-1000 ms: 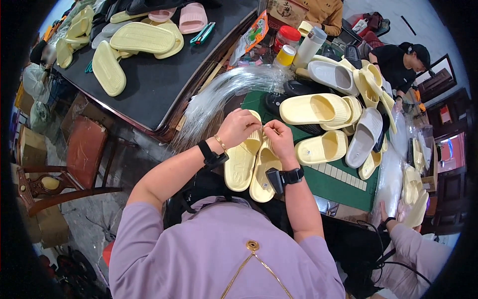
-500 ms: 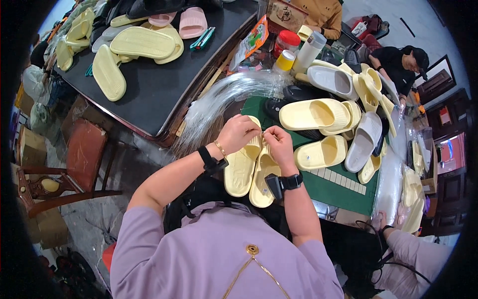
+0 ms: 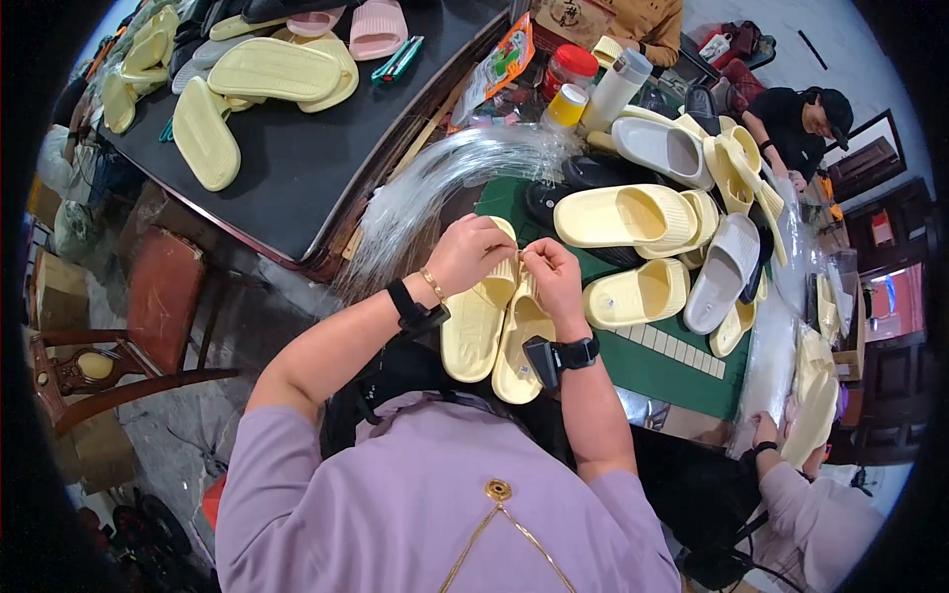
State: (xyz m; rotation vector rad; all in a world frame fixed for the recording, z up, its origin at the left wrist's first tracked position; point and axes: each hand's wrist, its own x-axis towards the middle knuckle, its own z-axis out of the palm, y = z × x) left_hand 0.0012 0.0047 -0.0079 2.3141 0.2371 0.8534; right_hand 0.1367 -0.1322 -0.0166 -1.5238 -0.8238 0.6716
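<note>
A pair of pale yellow slide slippers sits side by side in front of me, toes away from me: the left slipper (image 3: 471,341) and the right slipper (image 3: 519,358). My left hand (image 3: 474,255) is closed in a pinch over the strap of the left one. Fingertips of my right hand (image 3: 556,280) pinch at nearly the same spot, between the two straps. Whatever lies between my fingertips is too small to make out. Just beyond my hands, a bundle of clear thin plastic strands (image 3: 425,198) lies along the table edge.
Yellow and grey slippers (image 3: 727,272) pile up on the green mat (image 3: 677,390) at right. Behind them stand a white bottle (image 3: 618,91) and a red-lidded jar (image 3: 569,71). More slippers lie on the dark table (image 3: 287,178). A co-worker's hand (image 3: 766,432) is at lower right.
The view has shifted slightly. My hands keep pinching between the two straps, fingertips a little farther apart. The co-worker's arm at lower right has moved up.
</note>
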